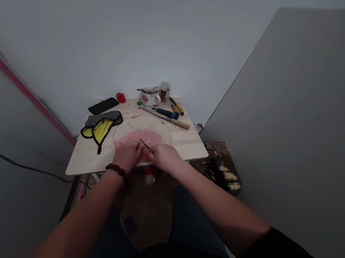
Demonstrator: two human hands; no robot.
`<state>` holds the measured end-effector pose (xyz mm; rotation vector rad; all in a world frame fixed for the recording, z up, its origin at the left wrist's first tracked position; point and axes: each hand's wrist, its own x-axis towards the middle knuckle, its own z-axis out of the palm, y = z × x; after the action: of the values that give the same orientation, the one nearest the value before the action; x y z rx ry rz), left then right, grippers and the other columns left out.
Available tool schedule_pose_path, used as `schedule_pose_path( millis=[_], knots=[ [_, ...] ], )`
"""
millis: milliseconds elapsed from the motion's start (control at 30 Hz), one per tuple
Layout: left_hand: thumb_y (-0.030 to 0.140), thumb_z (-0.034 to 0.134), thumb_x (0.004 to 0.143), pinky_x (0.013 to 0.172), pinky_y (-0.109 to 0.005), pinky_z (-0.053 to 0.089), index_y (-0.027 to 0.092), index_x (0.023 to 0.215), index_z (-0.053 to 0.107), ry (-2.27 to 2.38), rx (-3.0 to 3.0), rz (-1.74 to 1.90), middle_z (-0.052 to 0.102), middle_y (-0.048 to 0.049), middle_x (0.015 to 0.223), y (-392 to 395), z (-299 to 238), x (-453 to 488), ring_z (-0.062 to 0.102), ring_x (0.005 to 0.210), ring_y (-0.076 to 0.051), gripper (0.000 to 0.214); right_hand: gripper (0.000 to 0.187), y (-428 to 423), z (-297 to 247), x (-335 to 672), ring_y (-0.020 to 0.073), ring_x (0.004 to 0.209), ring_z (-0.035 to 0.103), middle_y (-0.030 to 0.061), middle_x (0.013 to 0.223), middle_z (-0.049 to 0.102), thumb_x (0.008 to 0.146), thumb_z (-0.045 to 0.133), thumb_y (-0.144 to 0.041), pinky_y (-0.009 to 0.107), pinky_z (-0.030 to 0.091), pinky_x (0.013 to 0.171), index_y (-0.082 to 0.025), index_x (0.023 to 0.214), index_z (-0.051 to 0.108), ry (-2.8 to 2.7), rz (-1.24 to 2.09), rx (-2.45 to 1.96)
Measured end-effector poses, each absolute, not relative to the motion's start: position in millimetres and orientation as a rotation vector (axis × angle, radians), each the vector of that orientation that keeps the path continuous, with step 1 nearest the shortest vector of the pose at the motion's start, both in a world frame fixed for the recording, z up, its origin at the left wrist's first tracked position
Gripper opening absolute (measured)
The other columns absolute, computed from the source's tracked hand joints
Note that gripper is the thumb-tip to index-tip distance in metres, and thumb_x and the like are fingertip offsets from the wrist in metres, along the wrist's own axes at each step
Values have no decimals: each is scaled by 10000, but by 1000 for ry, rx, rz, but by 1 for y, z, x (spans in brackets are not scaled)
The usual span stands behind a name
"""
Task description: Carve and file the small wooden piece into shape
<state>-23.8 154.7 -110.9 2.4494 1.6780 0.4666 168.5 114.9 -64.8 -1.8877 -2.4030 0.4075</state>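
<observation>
A round wooden board (155,125) lies on a small pale wooden table (90,154), with a pink patch (149,136) in its middle. My left hand (126,154), with a bead bracelet at the wrist, rests on the near part of the pink patch, fingers curled against it. My right hand (164,156) sits at the board's near edge and pinches a thin dark stick or brush (145,145), whose tip points up and left over the pink patch.
A yellow and black cloth (100,128), a dark phone (103,105), a red cap (120,97), a white mug with tools (149,98), a small bottle (164,89), a wood-handled knife (167,119) and pliers (176,107) lie on the table. Grey panels stand left and right.
</observation>
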Motion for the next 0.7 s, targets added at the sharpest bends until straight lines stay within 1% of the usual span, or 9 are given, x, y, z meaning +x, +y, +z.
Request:
schedule_pose_path(
  millis=[100, 167, 267, 367, 467, 567, 633, 700],
  knots=[
    [421, 503, 1192, 1041, -454, 525, 222, 1049, 792, 1681, 2437, 461, 849, -154, 1194, 155, -112, -25, 758, 1174, -334, 378, 445, 127, -64, 160, 307, 1244, 820, 112, 1384, 874, 1211, 461, -416, 356, 591, 974, -269, 1338, 862, -2413, 433, -1871],
    [412, 502, 1191, 1023, -444, 529, 221, 1039, 786, 1684, 2424, 468, 848, -152, 1196, 156, -112, -25, 759, 1159, -328, 374, 453, 125, -64, 160, 304, 1229, 825, 109, 1372, 878, 1215, 457, -429, 355, 593, 980, -274, 1336, 865, -2422, 433, -1867],
    [402, 499, 1187, 1013, -450, 532, 221, 1038, 790, 1666, 2439, 467, 847, -152, 1172, 157, -113, -26, 761, 1127, -327, 374, 493, 112, -66, 168, 317, 1182, 836, 140, 1317, 889, 1226, 430, -457, 375, 596, 988, -252, 1371, 854, -2416, 407, -1890],
    [416, 490, 1189, 1027, -472, 531, 220, 1069, 803, 1664, 2467, 459, 846, -159, 1181, 157, -114, -26, 760, 1125, -336, 389, 490, 108, -65, 170, 324, 1208, 830, 157, 1334, 882, 1220, 433, -433, 383, 594, 1014, -235, 1385, 850, -2406, 398, -1909],
    [413, 493, 1193, 1045, -471, 524, 222, 1081, 797, 1680, 2473, 462, 847, -159, 1227, 156, -115, -25, 758, 1163, -337, 376, 474, 120, -61, 161, 310, 1259, 818, 126, 1388, 873, 1211, 445, -414, 365, 597, 1027, -261, 1384, 860, -2406, 429, -1903],
    [398, 506, 1192, 1053, -462, 519, 225, 1060, 785, 1704, 2453, 456, 849, -156, 1227, 155, -115, -25, 758, 1178, -333, 353, 474, 126, -59, 156, 298, 1276, 813, 100, 1404, 870, 1209, 439, -403, 357, 600, 1035, -285, 1367, 871, -2412, 432, -1892],
    [380, 519, 1184, 1049, -456, 521, 226, 1062, 780, 1700, 2440, 471, 850, -151, 1212, 155, -114, -24, 760, 1171, -328, 327, 468, 119, -61, 160, 303, 1242, 822, 108, 1382, 875, 1208, 446, -403, 368, 599, 1038, -284, 1409, 852, -2405, 422, -1896],
    [376, 517, 1181, 1041, -459, 524, 227, 1065, 778, 1692, 2441, 481, 850, -149, 1199, 155, -114, -24, 763, 1161, -330, 322, 454, 110, -64, 166, 312, 1210, 828, 132, 1342, 882, 1205, 466, -409, 375, 594, 1035, -265, 1392, 854, -2395, 416, -1915]
  ],
)
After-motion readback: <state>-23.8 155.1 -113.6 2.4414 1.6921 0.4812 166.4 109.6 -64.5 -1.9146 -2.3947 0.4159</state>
